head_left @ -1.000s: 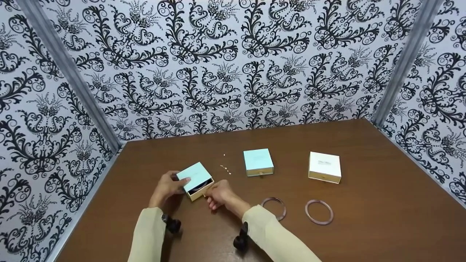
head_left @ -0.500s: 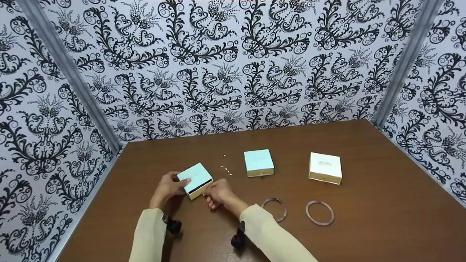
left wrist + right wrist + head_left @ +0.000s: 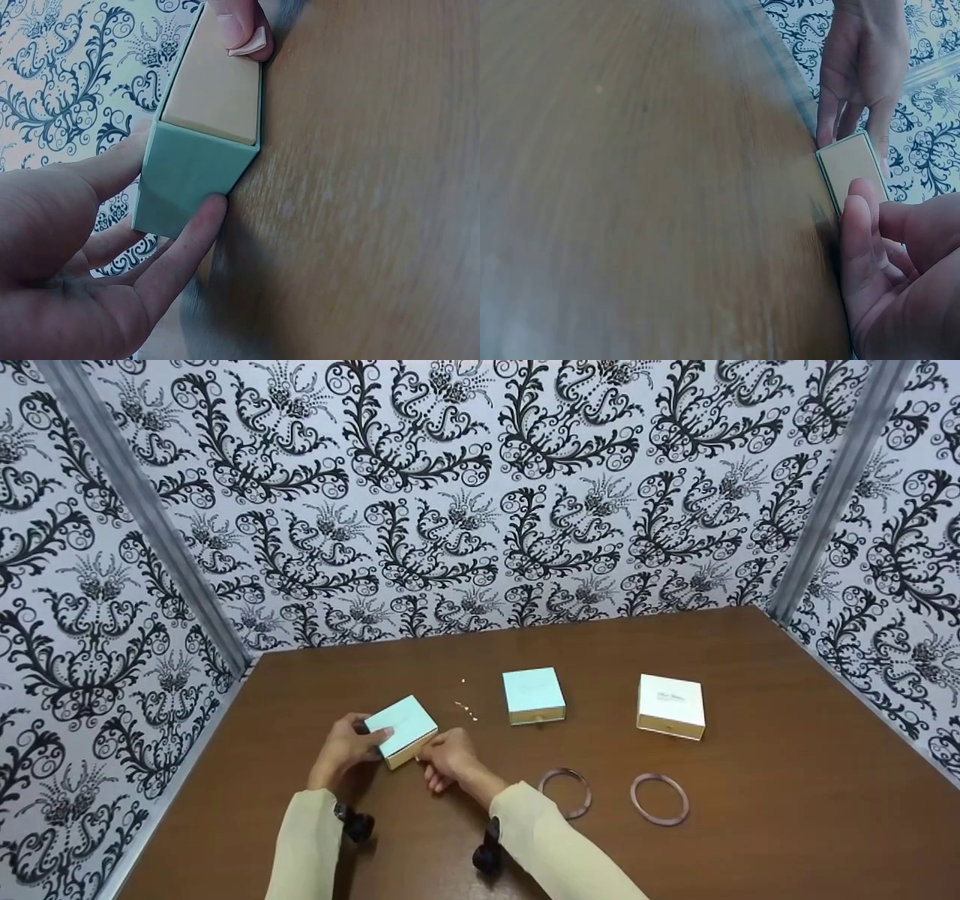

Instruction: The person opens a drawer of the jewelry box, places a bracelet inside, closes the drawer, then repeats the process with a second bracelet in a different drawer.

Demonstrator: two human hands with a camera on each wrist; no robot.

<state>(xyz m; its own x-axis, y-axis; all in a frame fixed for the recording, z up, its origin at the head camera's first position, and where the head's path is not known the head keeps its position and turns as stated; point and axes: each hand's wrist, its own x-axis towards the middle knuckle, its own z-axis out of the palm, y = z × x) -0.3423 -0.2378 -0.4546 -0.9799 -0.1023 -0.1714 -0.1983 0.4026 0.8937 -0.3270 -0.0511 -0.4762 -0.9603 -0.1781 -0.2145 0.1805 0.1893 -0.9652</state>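
Observation:
A pale turquoise drawer box (image 3: 402,726) lies on the table at the left in the head view. My left hand (image 3: 350,746) grips it, thumb on the lid and fingers along its side. Its cream drawer front (image 3: 214,90) sits about level with the sleeve's edge in the left wrist view. At that front, my right hand (image 3: 452,759) pinches a small ribbon tab (image 3: 250,45) between thumb and fingertip. The box's inside is hidden. Right of my right forearm lie two mauve bangles, one bangle (image 3: 588,795) close to the sleeve and the other bangle (image 3: 685,801) farther right.
Behind, a second turquoise box (image 3: 532,690) stands mid-table and a white box (image 3: 670,699) stands farther right. Small white bits (image 3: 466,709) are scattered between the turquoise boxes. Patterned walls (image 3: 480,510) bound the brown table (image 3: 787,780) at the back and sides.
The drawer, partly out with a dark ring-shaped thing showing inside, has slid back into the sleeve. My right hand moved slightly left with it; my left hand kept its hold.

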